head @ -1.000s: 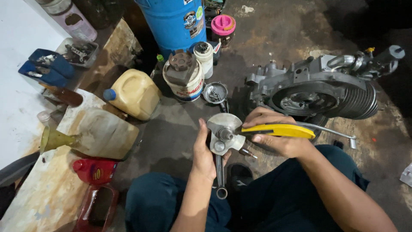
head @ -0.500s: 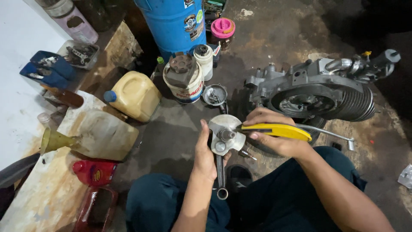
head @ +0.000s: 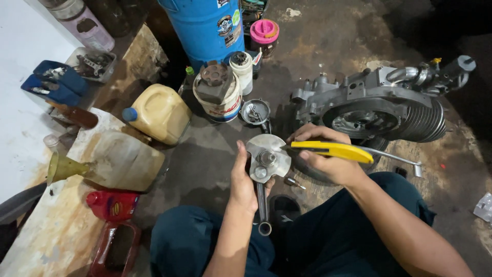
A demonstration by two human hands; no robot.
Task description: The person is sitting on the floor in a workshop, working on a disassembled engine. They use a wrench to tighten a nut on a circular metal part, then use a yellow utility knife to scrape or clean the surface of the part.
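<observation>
My left hand [head: 243,180] grips a metal crankshaft [head: 267,158] with its connecting rod [head: 262,208] hanging down toward my lap. My right hand [head: 328,163] holds a yellow utility knife [head: 335,150], its tip resting against the round crank web. Both hands are just in front of my knees, above the dirty floor. A grey engine case [head: 376,110] with cooling fins lies on the floor just beyond my right hand.
A blue barrel [head: 207,25] stands at the back, with a pink-lidded jar [head: 264,32], a white tub [head: 217,95] and a small metal part [head: 255,111] near it. Yellowish jugs [head: 159,113], a funnel [head: 64,166] and red bottles [head: 113,204] lie at left. A wrench [head: 397,159] rests by the engine.
The view has shifted slightly; my hands hold the crankshaft and knife in nearly the same pose, with the knife tip staying at the crank web.
</observation>
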